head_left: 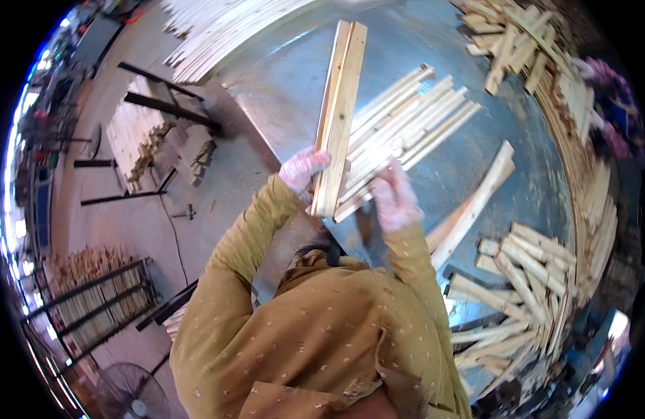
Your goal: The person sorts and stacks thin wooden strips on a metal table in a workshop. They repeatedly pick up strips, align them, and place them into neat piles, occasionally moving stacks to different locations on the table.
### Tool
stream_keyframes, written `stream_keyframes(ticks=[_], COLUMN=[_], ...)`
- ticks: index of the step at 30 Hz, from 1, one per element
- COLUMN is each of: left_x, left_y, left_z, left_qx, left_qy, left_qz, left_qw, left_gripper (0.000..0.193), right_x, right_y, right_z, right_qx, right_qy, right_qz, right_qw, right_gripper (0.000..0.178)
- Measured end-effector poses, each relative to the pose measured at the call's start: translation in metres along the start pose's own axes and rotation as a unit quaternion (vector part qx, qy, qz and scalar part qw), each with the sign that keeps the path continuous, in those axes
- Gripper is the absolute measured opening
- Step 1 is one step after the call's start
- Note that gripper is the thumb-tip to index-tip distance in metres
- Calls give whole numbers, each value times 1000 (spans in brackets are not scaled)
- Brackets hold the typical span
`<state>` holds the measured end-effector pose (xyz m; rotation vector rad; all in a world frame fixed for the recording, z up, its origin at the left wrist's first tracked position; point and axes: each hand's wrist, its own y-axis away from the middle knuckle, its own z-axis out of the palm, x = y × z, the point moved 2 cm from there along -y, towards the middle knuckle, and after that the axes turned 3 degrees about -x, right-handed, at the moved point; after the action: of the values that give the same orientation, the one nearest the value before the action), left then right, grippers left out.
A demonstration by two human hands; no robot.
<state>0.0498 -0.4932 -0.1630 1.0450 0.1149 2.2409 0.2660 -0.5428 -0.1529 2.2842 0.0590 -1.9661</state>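
My left hand (pixel 305 170), in a pale pinkish glove, is closed around the lower part of two long wooden strips (pixel 342 115) lying side by side. They are raised over the near edge of the blue-grey table (pixel 280 70), slanting away from me. My right hand (pixel 396 199), gloved alike, is at the near ends of a row of pale wooden strips (pixel 413 119) just to the right. Its fingertips reach over these strips, but blur hides whether they grip one. Further right, a couple of longer strips (pixel 476 202) lie at an angle on the table.
Loose wood pieces are heaped at the table's right (pixel 525 286) and far right (pixel 511 42). More boards (pixel 224 28) lie at the far left. Left on the floor stand a dark metal frame with stacked wood (pixel 144 133), a loaded rack (pixel 99 300) and a fan (pixel 130 394). Another person (pixel 616 105) is at the right.
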Motion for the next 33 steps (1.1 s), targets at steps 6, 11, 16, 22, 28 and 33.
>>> stream_keyframes(ticks=[6,11,16,22,28,33], left_x=[-75,-60,-64,-123,-210,-324], left_y=[30,61,127,295,501,640], left_z=[30,53,38,-14,-27,-46], left_qx=[-60,17,141,447,865,971], left_qy=[-311,-343,-166,241,90,46], left_qz=[48,36,120,368,349,-53], left_qw=[947,939,969,779,349,228], left_gripper=[71,49,43,36,31,44], right_x=[-7,43,177,43,-66,-95], right_y=[-5,30,69,81,75,99], right_z=[16,-2,-77,-2,54,119], right_qx=[102,244,110,85,-90,-226], right_qy=[-131,-322,-295,-110,-153,-172], right_qz=[-5,47,178,-72,-116,-112], right_qw=[986,914,932,988,977,952], right_gripper=[88,43,27,41,57,60])
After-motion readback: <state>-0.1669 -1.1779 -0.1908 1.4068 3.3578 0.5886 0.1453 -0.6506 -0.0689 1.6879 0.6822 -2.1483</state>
